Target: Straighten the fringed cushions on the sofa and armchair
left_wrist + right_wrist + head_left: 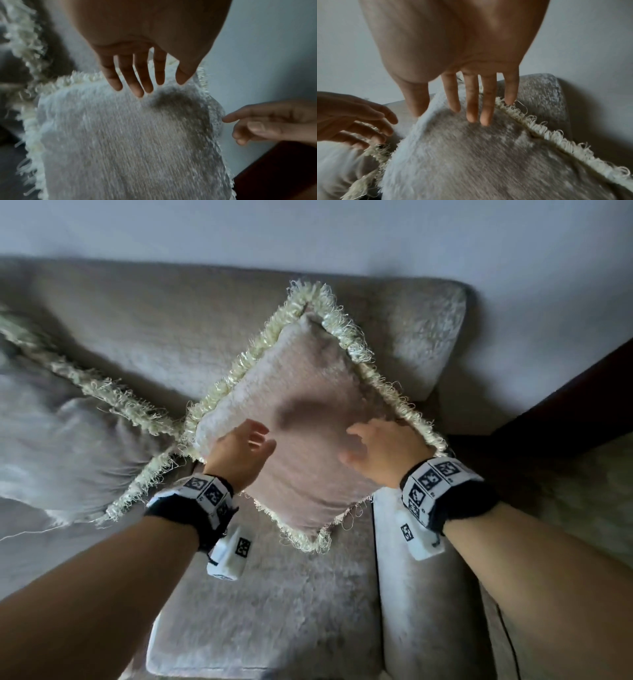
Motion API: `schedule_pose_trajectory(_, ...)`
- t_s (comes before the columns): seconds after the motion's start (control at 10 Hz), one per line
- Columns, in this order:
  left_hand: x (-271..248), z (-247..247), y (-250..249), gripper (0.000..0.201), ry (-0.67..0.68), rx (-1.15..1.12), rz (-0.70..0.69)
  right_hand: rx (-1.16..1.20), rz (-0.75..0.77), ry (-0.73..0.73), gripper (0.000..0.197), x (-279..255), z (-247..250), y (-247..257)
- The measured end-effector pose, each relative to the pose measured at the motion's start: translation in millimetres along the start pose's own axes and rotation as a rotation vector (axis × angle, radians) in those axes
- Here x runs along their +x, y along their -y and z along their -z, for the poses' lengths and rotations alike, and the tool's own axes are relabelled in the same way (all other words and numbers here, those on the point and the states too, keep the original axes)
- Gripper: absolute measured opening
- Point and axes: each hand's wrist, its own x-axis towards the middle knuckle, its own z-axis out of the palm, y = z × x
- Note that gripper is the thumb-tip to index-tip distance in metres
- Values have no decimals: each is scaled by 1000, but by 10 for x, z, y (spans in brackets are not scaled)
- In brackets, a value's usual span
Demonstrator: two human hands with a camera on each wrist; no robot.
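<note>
Both hands loose, fingers straight: left hand (239,453) and right hand (383,453) over fringed cushion (308,405) on sofa (137,337).

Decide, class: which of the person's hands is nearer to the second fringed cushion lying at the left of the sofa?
Left. The left hand is at the tilted cushion's left edge, close beside the second cushion; the right hand is at the far right edge.

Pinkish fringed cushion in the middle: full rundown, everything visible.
The pinkish fringed cushion is square, plush-looking fabric, edged all round with cream looped fringe. It stands tilted on one corner like a diamond, leaning against the sofa back. A dark dent marks its face. The left hand and right hand are open, fingers straight on or close over it. Another fringed cushion lies at its left.
</note>
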Motion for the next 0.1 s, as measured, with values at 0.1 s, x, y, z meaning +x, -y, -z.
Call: schedule_pose_trajectory(0.1,-282,210,-185,34,143,103,-40,-47,41,41,54,-212,158,141)
